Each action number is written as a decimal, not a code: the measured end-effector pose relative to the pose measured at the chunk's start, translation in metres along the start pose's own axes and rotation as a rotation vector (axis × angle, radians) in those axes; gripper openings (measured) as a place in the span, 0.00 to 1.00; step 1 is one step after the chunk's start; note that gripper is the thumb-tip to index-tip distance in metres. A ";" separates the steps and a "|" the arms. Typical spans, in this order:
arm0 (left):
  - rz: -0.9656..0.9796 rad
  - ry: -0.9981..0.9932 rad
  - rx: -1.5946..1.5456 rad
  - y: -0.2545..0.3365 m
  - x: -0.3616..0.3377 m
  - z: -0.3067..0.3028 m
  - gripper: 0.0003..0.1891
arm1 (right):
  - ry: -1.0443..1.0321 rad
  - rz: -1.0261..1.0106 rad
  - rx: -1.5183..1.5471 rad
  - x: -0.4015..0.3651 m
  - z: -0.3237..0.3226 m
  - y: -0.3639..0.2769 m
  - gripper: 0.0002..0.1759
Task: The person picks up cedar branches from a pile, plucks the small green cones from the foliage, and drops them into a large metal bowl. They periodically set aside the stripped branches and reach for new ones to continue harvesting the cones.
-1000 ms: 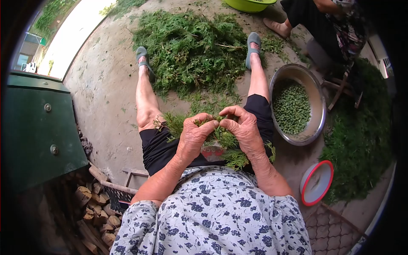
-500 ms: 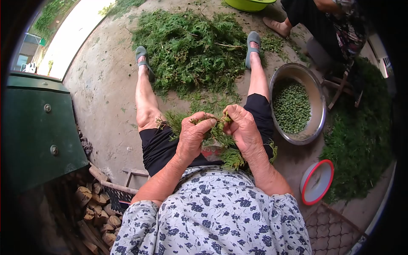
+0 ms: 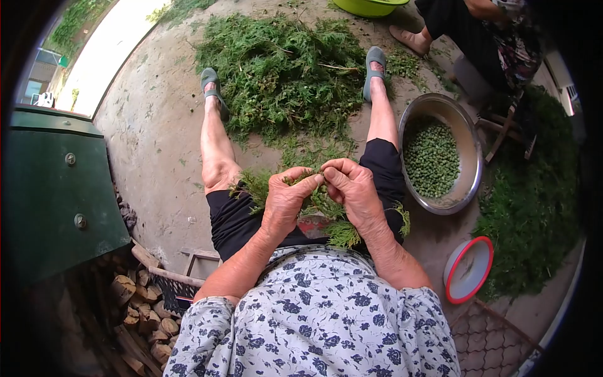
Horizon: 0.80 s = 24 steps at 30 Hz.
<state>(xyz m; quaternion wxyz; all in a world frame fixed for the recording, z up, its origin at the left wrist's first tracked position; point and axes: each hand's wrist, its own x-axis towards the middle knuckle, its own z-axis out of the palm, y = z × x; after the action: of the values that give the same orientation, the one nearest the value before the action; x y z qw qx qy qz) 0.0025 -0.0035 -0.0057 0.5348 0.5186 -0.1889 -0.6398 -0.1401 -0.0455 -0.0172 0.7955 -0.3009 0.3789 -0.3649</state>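
My left hand [image 3: 287, 200] is closed around a leafy evergreen sprig [image 3: 256, 185], which looks like cypress or arborvitae. Fronds stick out to the left of the fist, and more greenery [image 3: 342, 234] hangs below, between the hands. My right hand [image 3: 357, 193] pinches with thumb and forefinger right beside the left fingertips; what lies in that pinch is hidden. To the right of my knee stands a metal basin [image 3: 472, 160] partly filled with small green cones [image 3: 432, 157].
A large heap of evergreen cuttings [image 3: 282, 75] lies between my feet. At upper right sits another person [image 3: 496, 44], with a lime-green basin [image 3: 370, 6] nearby. A red-rimmed bowl [image 3: 482, 251] leans by more greenery [image 3: 527, 220]. Firewood [image 3: 147, 301] and a green metal box [image 3: 63, 195] are at left.
My right hand has shifted slightly left, so its fingertips now meet the left ones. The yellow-green bits seen in its fingers before are hidden now. The left hand has barely moved.
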 end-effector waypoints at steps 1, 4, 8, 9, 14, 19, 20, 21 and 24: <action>0.020 0.004 0.046 0.000 0.000 0.000 0.03 | 0.000 0.000 0.000 -0.002 0.003 -0.003 0.10; 0.058 -0.004 0.257 -0.002 -0.002 -0.002 0.04 | 0.057 -0.073 -0.274 -0.007 0.009 -0.011 0.09; 0.007 -0.051 0.079 0.001 -0.002 0.000 0.04 | 0.090 0.159 -0.002 -0.005 0.005 -0.010 0.10; -0.046 -0.064 -0.008 0.002 -0.001 0.001 0.03 | 0.095 0.231 0.111 -0.003 0.003 -0.007 0.11; -0.131 -0.045 -0.163 0.007 -0.004 0.003 0.02 | -0.004 0.180 0.394 0.004 -0.011 -0.001 0.12; -0.135 0.054 -0.216 0.009 -0.001 0.003 0.03 | 0.005 0.059 0.247 0.000 -0.005 -0.008 0.07; -0.136 0.054 -0.215 0.009 -0.001 0.003 0.03 | 0.006 0.060 0.247 -0.001 -0.006 -0.005 0.07; -0.135 0.055 -0.202 0.007 0.000 0.003 0.03 | 0.010 0.004 0.104 -0.002 -0.006 0.001 0.08; -0.122 0.052 -0.191 0.003 0.001 0.001 0.03 | 0.007 -0.102 -0.050 -0.003 0.005 0.008 0.11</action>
<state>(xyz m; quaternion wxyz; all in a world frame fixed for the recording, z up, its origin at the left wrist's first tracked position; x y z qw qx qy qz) 0.0033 -0.0058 -0.0033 0.5465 0.4922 -0.0811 -0.6727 -0.1344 -0.0373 -0.0192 0.7667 -0.3386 0.3748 -0.3963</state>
